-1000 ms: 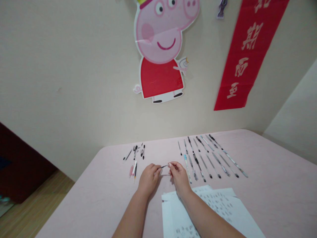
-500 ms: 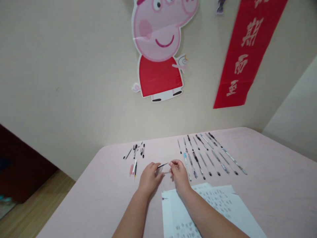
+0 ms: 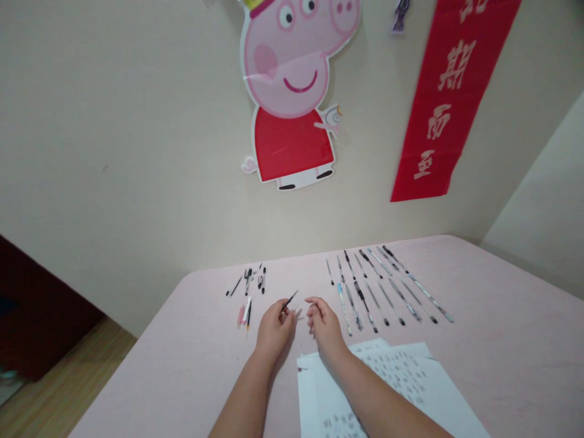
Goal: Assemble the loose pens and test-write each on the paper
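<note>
Small pen parts (image 3: pixel 248 281) lie at left on the tabletop (image 3: pixel 173 353); then the left hand (image 3: pixel 272 328) pinches a thin dark pen piece (image 3: pixel 289 300), tilted up, in nearly closed fingers. The right hand (image 3: pixel 326 325), just before at its tip, has come apart, fingers loosely curled, contents I cannot tell; so the left hand alone supports the piece, left of the laid-out pens (image 3: pixel 359 292).

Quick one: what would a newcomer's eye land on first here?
Probably the big pig cutout on the wall, with a red banner hanging to its right. Below, pens lie in two rows on the right side of the pink table; near its middle, the left hand holds a slim dark rod.
</note>
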Action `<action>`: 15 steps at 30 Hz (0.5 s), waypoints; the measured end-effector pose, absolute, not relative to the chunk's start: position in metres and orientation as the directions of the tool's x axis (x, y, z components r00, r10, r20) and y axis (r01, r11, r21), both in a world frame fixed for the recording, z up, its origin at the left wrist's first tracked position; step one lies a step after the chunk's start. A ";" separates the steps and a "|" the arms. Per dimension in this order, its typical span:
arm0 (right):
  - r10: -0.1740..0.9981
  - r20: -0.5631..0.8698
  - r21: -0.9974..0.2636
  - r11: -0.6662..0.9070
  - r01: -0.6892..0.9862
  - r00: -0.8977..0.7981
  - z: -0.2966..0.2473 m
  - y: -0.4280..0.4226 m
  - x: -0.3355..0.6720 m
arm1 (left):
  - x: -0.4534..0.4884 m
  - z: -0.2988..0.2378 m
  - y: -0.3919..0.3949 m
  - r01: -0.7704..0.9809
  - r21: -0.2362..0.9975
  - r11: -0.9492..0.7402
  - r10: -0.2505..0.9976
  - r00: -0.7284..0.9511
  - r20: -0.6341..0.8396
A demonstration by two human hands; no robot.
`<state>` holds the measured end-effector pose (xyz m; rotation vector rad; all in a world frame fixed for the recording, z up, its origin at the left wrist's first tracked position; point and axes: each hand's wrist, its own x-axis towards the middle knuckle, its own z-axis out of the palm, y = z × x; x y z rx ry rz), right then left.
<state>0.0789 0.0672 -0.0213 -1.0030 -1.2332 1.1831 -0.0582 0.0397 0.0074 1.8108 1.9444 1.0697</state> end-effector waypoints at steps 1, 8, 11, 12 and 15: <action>0.972 0.218 -0.975 0.213 -0.060 -0.085 -0.021 0.066 0.078 | -0.057 0.009 0.040 0.715 0.697 -0.050 0.943 -0.196 0.269; 0.856 0.430 -0.876 0.472 0.095 -0.288 -0.014 0.057 0.072 | -0.051 0.014 0.039 0.606 0.792 -0.077 0.945 -0.209 0.252; 0.866 0.435 -0.877 0.470 0.103 -0.245 -0.015 0.059 0.072 | -0.051 0.013 0.039 0.601 0.794 -0.098 0.950 -0.182 0.254; 0.877 0.433 -0.881 0.460 0.107 -0.208 -0.016 0.061 0.072 | -0.051 0.012 0.039 0.602 0.792 -0.100 0.950 -0.179 0.256; 0.921 0.386 -0.915 0.390 0.102 -0.056 -0.019 0.066 0.075 | -0.054 0.008 0.040 0.628 0.771 -0.103 0.940 -0.192 0.281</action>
